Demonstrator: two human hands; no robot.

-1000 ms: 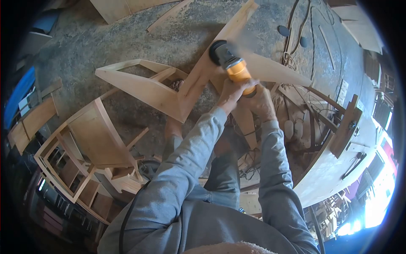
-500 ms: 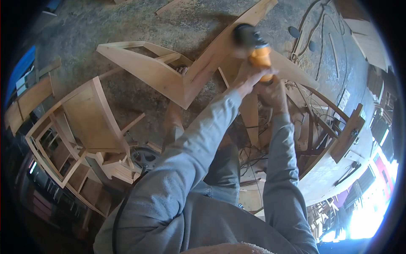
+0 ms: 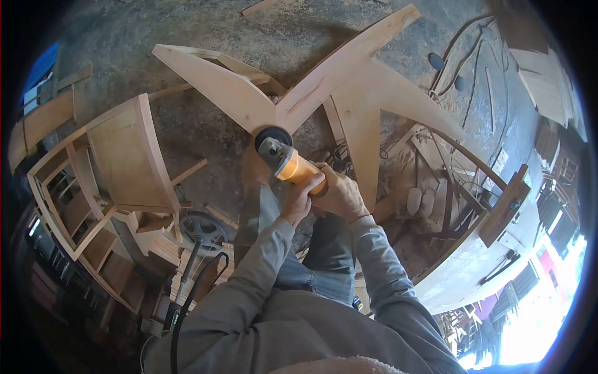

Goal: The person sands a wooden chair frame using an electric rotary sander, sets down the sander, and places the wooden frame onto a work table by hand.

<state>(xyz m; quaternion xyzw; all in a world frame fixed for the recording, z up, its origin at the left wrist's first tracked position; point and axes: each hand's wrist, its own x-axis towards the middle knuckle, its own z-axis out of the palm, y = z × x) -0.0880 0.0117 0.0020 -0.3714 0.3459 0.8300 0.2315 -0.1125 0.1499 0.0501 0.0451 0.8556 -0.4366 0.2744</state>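
Both my hands are closed around the orange body of an angle grinder (image 3: 295, 168) fitted with a round dark disc (image 3: 272, 134). My left hand (image 3: 302, 198) grips it from the left side, and my right hand (image 3: 339, 192) wraps its rear end. The disc sits at the near corner of a pale wooden frame (image 3: 249, 112), where two curved boards meet; I cannot tell whether it touches the wood. One long board (image 3: 355, 62) runs up and right from that corner. Another tapered wooden piece (image 3: 362, 143) points down toward my right arm.
A wooden cabinet-like frame (image 3: 131, 156) stands at the left. Near my legs is a dark spoked wheel (image 3: 202, 229). Cables (image 3: 476, 50) lie on the floor at the upper right, and a white-topped surface (image 3: 473, 268) holds wood at the right.
My hands have brought the grinder from the long board at the upper right down and left to the frame's near corner. Both hands still hold it.
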